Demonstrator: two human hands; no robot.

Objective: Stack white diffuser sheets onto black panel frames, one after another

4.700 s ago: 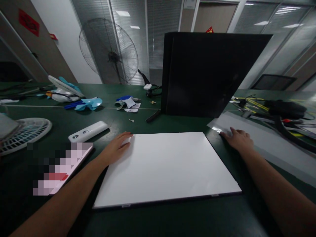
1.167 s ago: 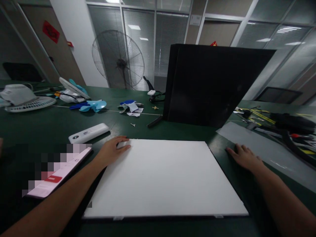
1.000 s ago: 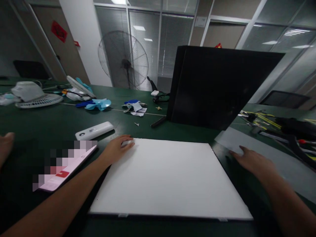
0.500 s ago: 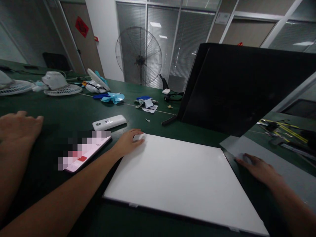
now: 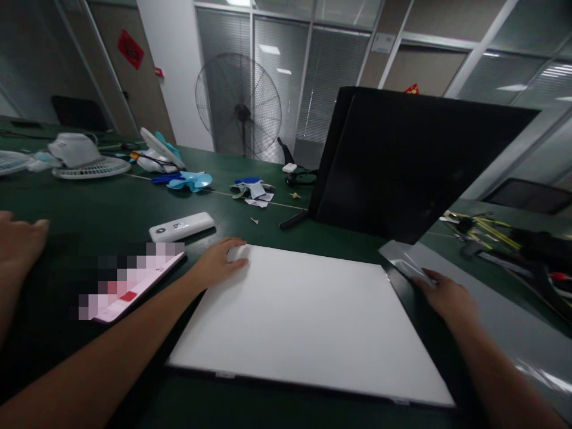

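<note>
A white rectangular panel (image 5: 304,322) lies flat on the dark green table. My left hand (image 5: 221,261) rests at its far left corner, with the thumb spread on the white face and the fingers along the edge. To the right lies a translucent plastic sheet (image 5: 496,316), partly under the overhang of a large black panel. My right hand (image 5: 449,298) pinches the near edge of this sheet, which bends and shines close to the fingertips. Some of the right fingers are hidden behind the hand.
The black panel (image 5: 402,161) stands tilted behind the white one. Left of my left hand are a phone (image 5: 138,292) and a white oblong device (image 5: 182,227). Another person's hand (image 5: 22,241) is at the left edge. Fan parts (image 5: 190,180) and tools with yellow handles (image 5: 491,232) lie farther back.
My right hand has closed on the plastic sheet's edge, and the sheet now bends there. My left hand stays at the panel's corner. The view has shifted slightly to the right.
</note>
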